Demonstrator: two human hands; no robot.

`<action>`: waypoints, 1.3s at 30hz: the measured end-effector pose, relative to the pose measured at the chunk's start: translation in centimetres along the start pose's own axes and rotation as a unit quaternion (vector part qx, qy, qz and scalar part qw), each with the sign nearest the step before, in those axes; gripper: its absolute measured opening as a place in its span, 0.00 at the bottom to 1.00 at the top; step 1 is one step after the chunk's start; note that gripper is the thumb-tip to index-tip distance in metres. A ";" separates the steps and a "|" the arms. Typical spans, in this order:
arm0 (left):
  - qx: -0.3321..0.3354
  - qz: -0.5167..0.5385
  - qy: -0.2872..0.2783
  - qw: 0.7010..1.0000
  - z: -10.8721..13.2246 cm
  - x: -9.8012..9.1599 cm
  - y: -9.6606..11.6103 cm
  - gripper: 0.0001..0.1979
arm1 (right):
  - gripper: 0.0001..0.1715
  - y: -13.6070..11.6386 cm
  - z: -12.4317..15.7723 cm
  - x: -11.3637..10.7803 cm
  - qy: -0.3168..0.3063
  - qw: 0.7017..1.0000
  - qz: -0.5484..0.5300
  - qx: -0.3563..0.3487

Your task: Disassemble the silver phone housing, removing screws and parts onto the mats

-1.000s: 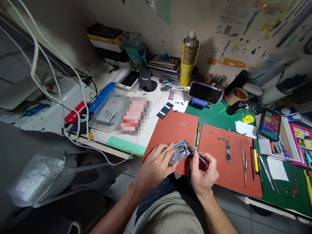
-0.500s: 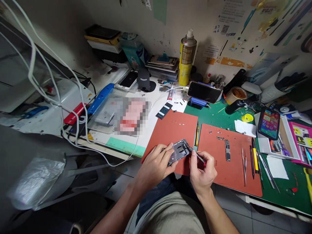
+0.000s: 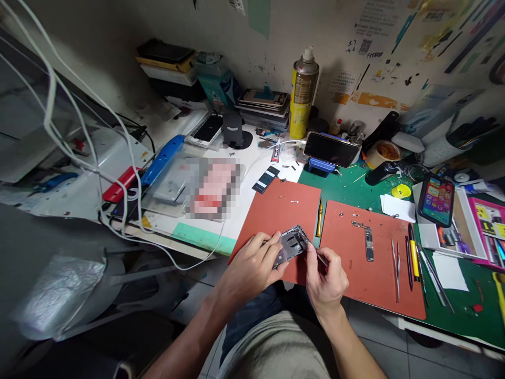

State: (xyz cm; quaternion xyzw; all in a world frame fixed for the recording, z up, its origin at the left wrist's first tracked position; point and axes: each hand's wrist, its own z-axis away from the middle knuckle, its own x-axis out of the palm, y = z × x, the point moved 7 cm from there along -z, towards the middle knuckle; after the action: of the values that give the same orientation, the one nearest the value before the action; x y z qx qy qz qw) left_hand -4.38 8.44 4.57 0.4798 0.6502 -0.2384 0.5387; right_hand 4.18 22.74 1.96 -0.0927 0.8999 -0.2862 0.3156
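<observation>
My left hand [image 3: 258, 260] is closed around the lower end of an opened phone housing [image 3: 291, 248], a grey metal shell with its inside facing up. It is tilted above the front edge of the left brown mat [image 3: 272, 210]. My right hand [image 3: 326, 273] pinches a slim tool [image 3: 322, 259] with a red part, mostly hidden by the fingers. The tool's tip meets the housing's upper right end; its exact shape is hidden. Beyond my right hand, a gold screwdriver [image 3: 319, 217] lies between the mats. A phone logic board [image 3: 369, 243] lies on the right brown mat [image 3: 339, 226].
Tweezers [image 3: 396, 271] and pens [image 3: 414, 258] lie at the right mat's edge. A lit phone [image 3: 436, 200] rests on a white box [image 3: 469, 231]. A spray can [image 3: 303, 95] and a propped phone [image 3: 331, 149] stand behind. White cables [image 3: 127, 158] hang at left.
My right hand has shifted slightly left and turned, so less of the tool's red part shows. My left hand keeps its hold on the housing, which stays nearly in place.
</observation>
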 end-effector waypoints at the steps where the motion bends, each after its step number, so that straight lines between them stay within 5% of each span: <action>1: 0.005 -0.004 0.001 1.000 -0.1 0.0 0.1 0.09 | 0.07 0.0 -0.1 0.0 -0.003 1.000 -0.008 -0.002; 7: 0.000 0.010 0.003 1.000 -0.2 -0.1 0.0 0.08 | 0.12 -0.5 -1.0 0.4 -0.032 0.994 -0.105 -0.013; 15: -0.036 0.055 0.015 0.998 0.3 0.2 -0.7 0.15 | 0.14 -0.9 -0.8 0.2 -0.020 0.996 -0.072 -0.042; 39: -0.026 0.034 -0.021 0.999 0.0 0.3 -0.8 0.11 | 0.15 -1.7 -1.5 0.0 -0.048 0.994 -0.064 -0.078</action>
State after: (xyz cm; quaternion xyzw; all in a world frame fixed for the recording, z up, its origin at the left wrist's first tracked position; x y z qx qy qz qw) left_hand -5.11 8.25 4.11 0.4823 0.6280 -0.2125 0.5725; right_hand 3.24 22.05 3.84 -0.1885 0.8956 -0.2299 0.3309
